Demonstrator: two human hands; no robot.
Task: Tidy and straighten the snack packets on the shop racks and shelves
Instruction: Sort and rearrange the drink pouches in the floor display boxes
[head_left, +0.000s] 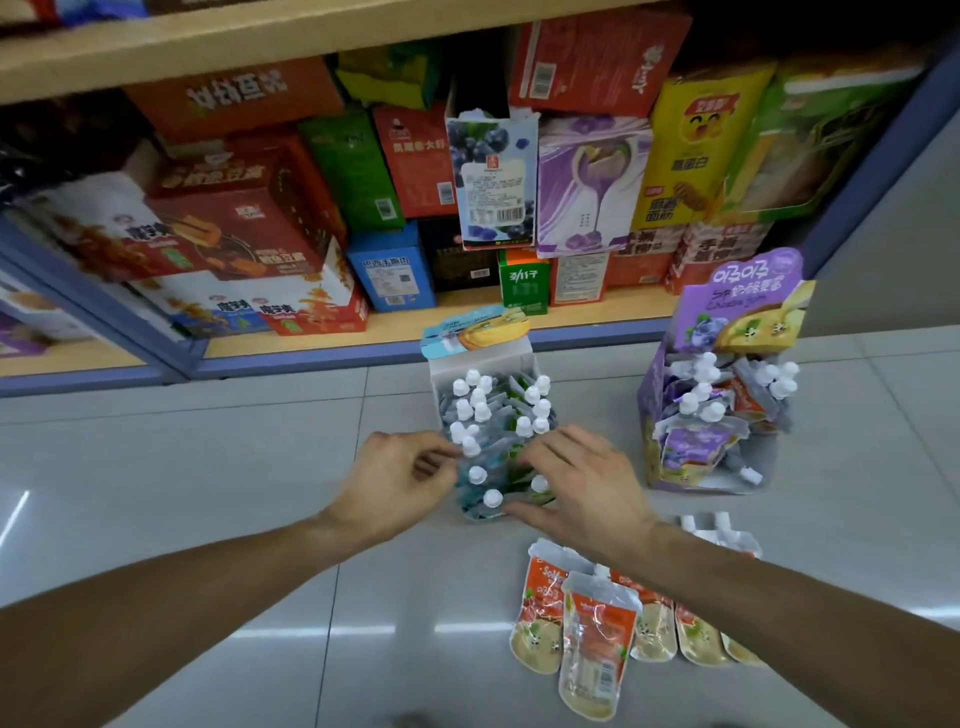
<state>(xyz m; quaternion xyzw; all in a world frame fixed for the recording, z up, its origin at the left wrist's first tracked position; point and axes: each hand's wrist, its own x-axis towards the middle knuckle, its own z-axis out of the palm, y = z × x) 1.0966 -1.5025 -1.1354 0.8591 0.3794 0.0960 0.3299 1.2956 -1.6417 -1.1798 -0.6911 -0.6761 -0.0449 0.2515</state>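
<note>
Blue-green spouted foil pouches with white caps (491, 457) stood packed in the white cardboard display box (483, 364) on the floor, left hand (400, 483) pinching one pouch, right hand (582, 483) spread loosely over others, presumably aligning them.

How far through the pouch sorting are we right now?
Partly done. The white box is nearly full of upright blue pouches. In hand: the left hand and right hand are squaring its front rows. Left: orange pouches loose on the floor, and the purple box jumbled.
</note>
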